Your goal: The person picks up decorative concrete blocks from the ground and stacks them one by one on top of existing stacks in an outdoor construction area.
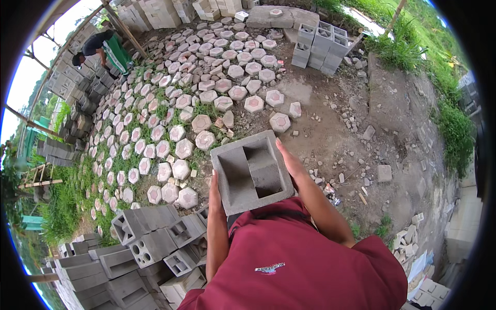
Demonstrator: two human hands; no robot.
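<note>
A square grey concrete block (234, 178) with a hollow face and a stepped inner divider is held up in front of my body. Its open face is turned toward me. My left hand (215, 192) presses flat along the block's left side, and my right hand (290, 161) grips the right side near the top corner. Most of the fingers are hidden behind the block. Just left of my left forearm lies a pile of grey hollow blocks (150, 225), some with round holes, some with square openings.
Hexagonal paving stones (205, 140) with reddish centres cover the ground ahead. Stacked grey blocks (323, 44) stand at the back right. Rubble (384, 173) lies on the dirt at right. A person (103, 49) bends by a block wall at far left, near a wooden post (124, 28).
</note>
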